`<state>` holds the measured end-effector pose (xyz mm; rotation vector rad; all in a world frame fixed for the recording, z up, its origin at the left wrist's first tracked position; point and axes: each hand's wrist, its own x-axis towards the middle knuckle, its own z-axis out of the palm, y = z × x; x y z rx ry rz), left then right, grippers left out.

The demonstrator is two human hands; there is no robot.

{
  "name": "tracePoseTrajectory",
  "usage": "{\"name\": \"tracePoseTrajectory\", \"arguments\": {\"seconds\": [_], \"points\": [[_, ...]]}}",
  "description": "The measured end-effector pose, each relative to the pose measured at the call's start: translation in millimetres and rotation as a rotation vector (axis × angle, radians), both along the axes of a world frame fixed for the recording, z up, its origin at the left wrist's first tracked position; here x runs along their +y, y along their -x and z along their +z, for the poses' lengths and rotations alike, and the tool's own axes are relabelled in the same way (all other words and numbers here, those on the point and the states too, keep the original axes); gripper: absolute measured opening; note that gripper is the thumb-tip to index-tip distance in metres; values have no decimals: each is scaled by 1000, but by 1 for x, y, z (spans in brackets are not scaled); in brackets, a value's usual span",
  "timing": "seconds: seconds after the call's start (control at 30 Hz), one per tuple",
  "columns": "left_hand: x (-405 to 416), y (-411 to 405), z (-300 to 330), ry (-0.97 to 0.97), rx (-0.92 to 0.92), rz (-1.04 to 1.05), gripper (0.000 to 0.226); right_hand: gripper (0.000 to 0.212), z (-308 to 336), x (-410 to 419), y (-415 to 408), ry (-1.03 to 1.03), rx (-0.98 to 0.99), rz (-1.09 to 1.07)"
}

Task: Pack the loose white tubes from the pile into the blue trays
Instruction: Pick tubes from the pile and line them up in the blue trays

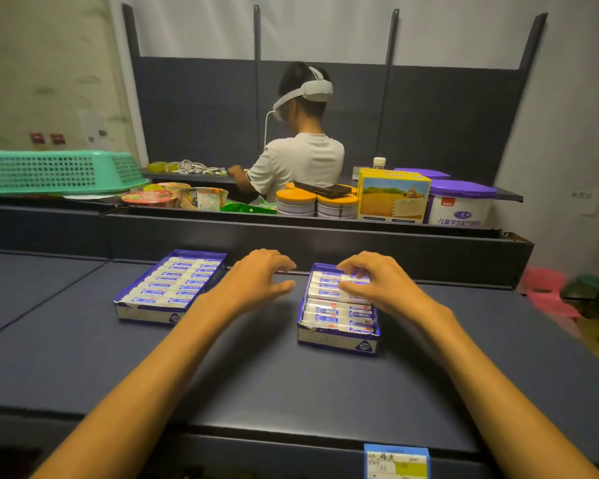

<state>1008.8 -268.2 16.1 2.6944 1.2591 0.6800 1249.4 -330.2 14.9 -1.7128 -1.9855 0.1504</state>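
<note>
Two blue trays lie on the dark shelf. The left tray [125, 307] is filled with a row of white tubes [173, 283]. The right tray [339, 338] also holds white tubes [336, 312], stacked across it. My right hand [377, 281] rests over the far end of the right tray, fingertips curled down onto the tubes there. My left hand [256, 280] hovers just left of that tray, fingers loosely curled, holding nothing. No loose pile of tubes shows on the shelf.
Behind a raised ledge [291, 233] stand orange-lidded cans [296, 202], a yellow box [391, 198], a purple-lidded tub [460, 203] and a green basket [56, 171]. A person [298, 157] with a headset works at the far shelf. A price label [395, 461] hangs on the front edge.
</note>
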Motion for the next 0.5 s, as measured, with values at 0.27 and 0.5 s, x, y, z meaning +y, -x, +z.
{"name": "tracePoseTrajectory", "arguments": {"seconds": [0.27,0.5], "points": [[-32,109,-4,4,0,231,44,41,9,4,101,-37,-101,212],[-60,247,-11,-27,63,422,47,43,3,13,234,-89,-126,355]]}}
